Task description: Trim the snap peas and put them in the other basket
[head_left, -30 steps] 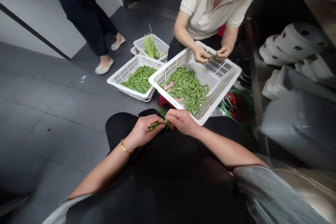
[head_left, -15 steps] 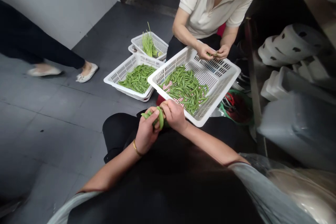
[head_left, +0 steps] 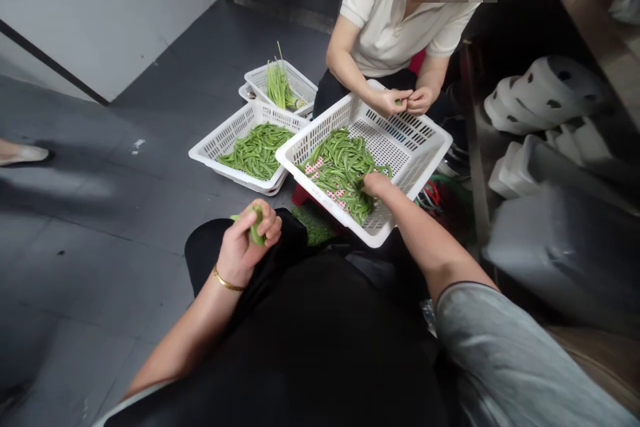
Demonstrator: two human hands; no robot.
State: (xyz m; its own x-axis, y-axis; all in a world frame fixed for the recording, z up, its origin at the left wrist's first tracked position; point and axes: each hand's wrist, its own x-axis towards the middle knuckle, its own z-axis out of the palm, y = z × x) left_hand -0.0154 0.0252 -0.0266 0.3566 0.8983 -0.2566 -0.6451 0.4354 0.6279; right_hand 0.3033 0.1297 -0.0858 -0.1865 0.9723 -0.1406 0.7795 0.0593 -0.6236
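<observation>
My left hand, with a gold bracelet at the wrist, is closed round a few green pea pods above my left knee. My right hand reaches down into the large white slotted basket in front of me. Its fingers are sunk among the loose pea pods there, so what they grip is hidden. Most of the pods lie on the near and left side of this basket, over a red-and-white patterned patch.
A second white basket of pods stands to the left, with a smaller basket of long green stalks behind it. A co-worker sits opposite, both hands over the large basket's far rim. Grey bins line the right. At far left is a passer-by's shoe.
My hands have parted: the left moved left and down with its pods, the right moved into the large basket. The passer-by has walked left, nearly out of view.
</observation>
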